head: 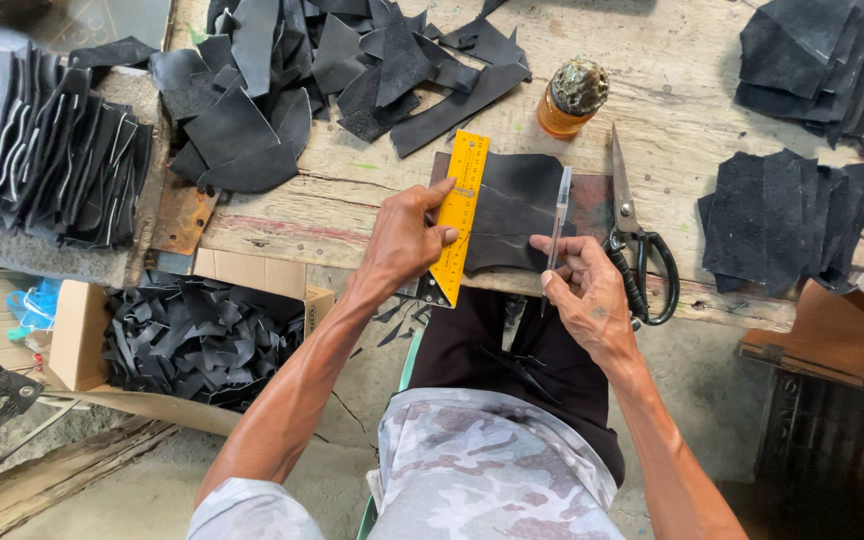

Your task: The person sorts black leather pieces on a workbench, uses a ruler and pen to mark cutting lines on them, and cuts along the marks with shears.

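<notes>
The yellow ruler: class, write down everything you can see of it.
The yellow ruler is a flat, straight strip with dark markings along it, plastic by the look. It lies slanted, its upper end on the wooden table, its lower end past the table's near edge. It crosses the left side of a black leather piece. The left hand presses it down with fingers and thumb.

Both bare forearms are extended forward from the lower edge of the view and are angled inward, so that the two hands are brought near each other. The left hand (404,237) is held palm down with the wrist slightly bent; its fingers are curled and its thumb is stretched out to the right, the fingertips being pressed downward. The right hand (588,290) is turned with its back upward, its fingers pinched closed in a writing grip.
</notes>
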